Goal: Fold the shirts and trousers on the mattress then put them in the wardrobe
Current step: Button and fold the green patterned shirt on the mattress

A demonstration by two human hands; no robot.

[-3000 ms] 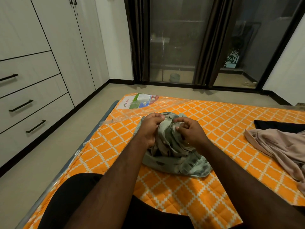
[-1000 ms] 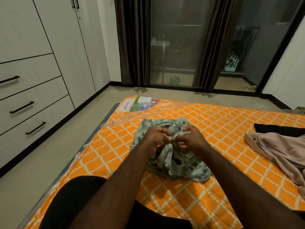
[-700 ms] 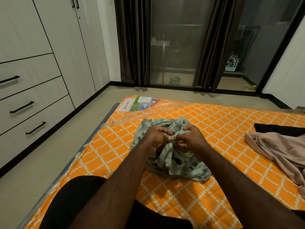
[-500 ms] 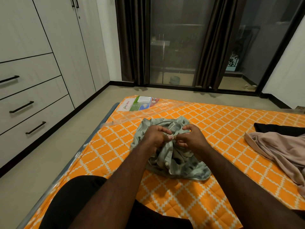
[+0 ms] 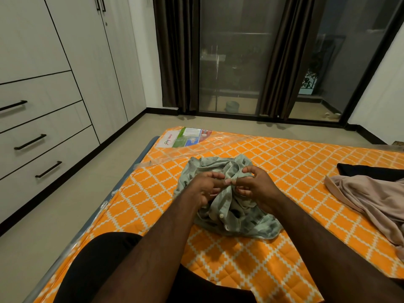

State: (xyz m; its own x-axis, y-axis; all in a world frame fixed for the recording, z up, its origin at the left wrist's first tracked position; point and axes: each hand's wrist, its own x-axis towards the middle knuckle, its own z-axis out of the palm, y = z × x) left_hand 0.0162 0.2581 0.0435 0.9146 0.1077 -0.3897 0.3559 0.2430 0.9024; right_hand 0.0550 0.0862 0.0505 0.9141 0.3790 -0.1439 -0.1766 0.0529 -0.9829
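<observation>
**Both hands have closed in on the button strip; no fold begun**

Far left, the wardrobe [image 5: 65,88] stands with its doors and drawers closed, well apart from the work, and it looks the same as it did three seconds ago.

On the orange mattress [image 5: 295,158], my left hand [image 5: 204,188] has dropped from the top of the bundle. Its fingers are now curled in, nipping a ridge of cloth at the fingertips. It has hardly shifted over the last second.

The green patterned shirt [image 5: 237,217] is where it was, bunched in a heap on the near-left part of the mattress, just beyond my knee [image 5: 98,259]. Its button strip is turned up towards me, with two white buttons showing below my hands. The heap has been pulled slightly higher and narrower between the hands than it was three seconds back.

My right hand [image 5: 256,188] meets the left almost fingertip to fingertip and pinches the same ridge. Its forefinger has lifted clear in the last half second.

I read this as fiddling with a button or straightening the front, though I cannot see which. This is preparation, and the shirt is not yet laid flat.

Further right, the beige garment [image 5: 371,202] lies loose, touching the black garment [image 5: 369,171] behind it, and neither has been touched. I judge the task barely started.
</observation>
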